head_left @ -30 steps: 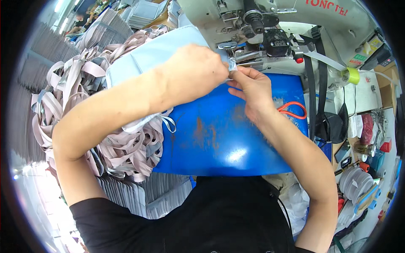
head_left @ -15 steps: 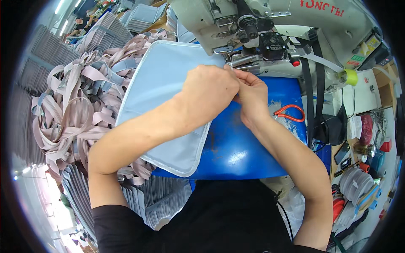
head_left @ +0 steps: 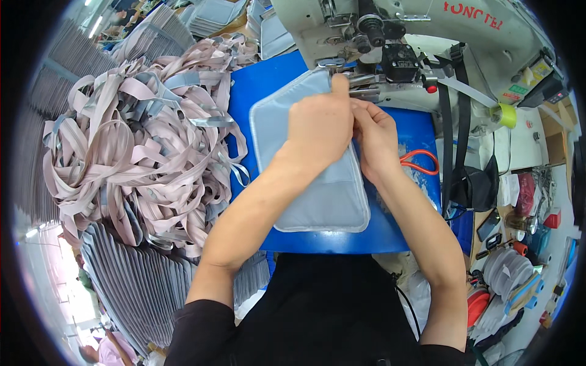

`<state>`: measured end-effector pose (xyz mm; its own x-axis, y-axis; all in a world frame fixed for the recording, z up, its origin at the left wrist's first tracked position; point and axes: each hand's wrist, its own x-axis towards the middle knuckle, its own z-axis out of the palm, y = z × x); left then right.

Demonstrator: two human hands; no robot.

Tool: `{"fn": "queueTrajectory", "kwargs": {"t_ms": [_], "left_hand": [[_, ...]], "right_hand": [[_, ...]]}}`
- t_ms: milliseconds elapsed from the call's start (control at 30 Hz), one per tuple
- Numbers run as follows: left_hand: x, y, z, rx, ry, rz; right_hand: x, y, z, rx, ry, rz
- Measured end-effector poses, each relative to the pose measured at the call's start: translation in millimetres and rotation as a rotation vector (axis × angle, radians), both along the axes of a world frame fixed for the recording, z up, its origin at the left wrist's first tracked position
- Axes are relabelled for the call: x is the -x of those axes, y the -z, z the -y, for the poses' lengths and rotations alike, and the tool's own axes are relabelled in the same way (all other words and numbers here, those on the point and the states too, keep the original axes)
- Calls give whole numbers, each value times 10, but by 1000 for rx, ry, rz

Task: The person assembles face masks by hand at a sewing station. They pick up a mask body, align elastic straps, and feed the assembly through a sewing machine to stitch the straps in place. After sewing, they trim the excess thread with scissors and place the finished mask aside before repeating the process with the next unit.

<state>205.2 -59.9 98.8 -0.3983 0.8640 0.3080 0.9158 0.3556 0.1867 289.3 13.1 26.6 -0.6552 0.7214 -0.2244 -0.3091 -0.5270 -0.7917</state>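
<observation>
A pale grey-blue fabric panel with a light bound edge lies on the blue table, its far corner at the metal guides of a sewing machine. My left hand is on the panel, its index finger stretched toward the guides and its other fingers curled at the panel's right edge. Beside it, my right hand is closed, thumb and fingers pinched together close to that edge. What the right fingertips hold is too small to make out. A red-handled tool rests to the right of my right hand.
Tangled pinkish-grey straps heap up at the left, above stacked grey panels. Black belts hang at the right of the blue table. Farther right, a side surface holds a phone and white discs.
The panel has swung round and moved right, now lying more upright below the machine. My left hand has shifted slightly, its index finger now extended. The right hand stays near the guides.
</observation>
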Motion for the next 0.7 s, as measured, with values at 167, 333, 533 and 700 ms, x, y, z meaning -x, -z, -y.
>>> {"fn": "queueTrajectory", "kwargs": {"t_ms": [167,333,533,700], "left_hand": [[398,390,593,-325,5,208],[778,1164,1507,-617,-286,854],[523,701,1773,-671,-238,1230],[788,564,1622,-669,-164,1186]], "right_hand": [[-257,-80,185,-723,-51,328],[-274,84,329,-408,-103,41],[-270,6,313,-54,-129,-155],[-90,25,166,-21,-128,-175]]}}
